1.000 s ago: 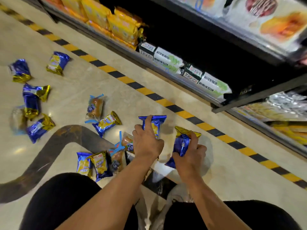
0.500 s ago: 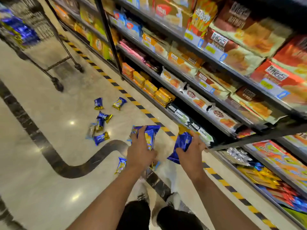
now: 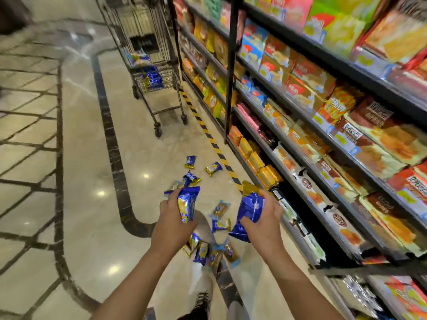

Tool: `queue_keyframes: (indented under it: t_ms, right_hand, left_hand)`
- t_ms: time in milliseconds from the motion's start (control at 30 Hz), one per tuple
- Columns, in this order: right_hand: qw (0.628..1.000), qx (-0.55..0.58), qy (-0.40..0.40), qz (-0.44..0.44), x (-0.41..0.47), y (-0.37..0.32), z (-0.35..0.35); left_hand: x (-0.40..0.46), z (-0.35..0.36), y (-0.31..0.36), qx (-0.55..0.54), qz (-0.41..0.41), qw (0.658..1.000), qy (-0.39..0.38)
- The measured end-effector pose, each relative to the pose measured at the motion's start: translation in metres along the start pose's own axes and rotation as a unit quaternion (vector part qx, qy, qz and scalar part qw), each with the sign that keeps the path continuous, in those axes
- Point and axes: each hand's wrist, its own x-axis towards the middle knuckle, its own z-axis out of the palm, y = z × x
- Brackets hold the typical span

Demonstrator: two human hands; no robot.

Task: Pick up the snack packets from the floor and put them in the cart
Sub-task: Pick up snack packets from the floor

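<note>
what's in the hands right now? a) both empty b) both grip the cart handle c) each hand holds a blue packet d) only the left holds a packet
c: the left hand grips one blue packet and the right hand grips another blue packet.

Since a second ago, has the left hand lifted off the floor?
Yes. The left hand, gripping a blue packet, now sits well above the floor packets it was among.
</note>
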Motion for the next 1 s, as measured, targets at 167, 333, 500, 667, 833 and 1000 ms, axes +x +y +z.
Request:
queue_keyframes:
  t_ms: [167,333,500,667,833,1000]
  right_hand:
    - [0.994,-0.043,-0.073,-0.069,-0.011,-0.018,0.022]
    - [0.979,-0.070,-0.147,-0.125,-0.034,-0.039,0.066]
    - [0.960,-0.076,-0.219,-0.159,-0.067,-0.057,0.119]
    - [0.945,-0.103,-0.252,-0.181,-0.094,-0.078,0.170]
    - [0.923,-0.132,-0.290,-0.215,-0.119,-0.103,0.234]
    - [0.918,-0.144,-0.294,-0.222,-0.138,-0.123,0.295]
  left_hand:
    - [-0.046,-0.023,-0.014,-0.022,-0.048,0.997,0.059]
    - [-0.091,-0.052,-0.043,-0.048,-0.105,0.986,0.122]
    - [-0.123,-0.085,-0.089,-0.058,-0.163,0.966,0.193]
    - [-0.139,-0.121,-0.127,-0.087,-0.186,0.948,0.245]
    - [-0.144,-0.152,-0.165,-0.091,-0.180,0.935,0.292]
    - [-0.140,-0.188,-0.208,-0.141,-0.187,0.929,0.288]
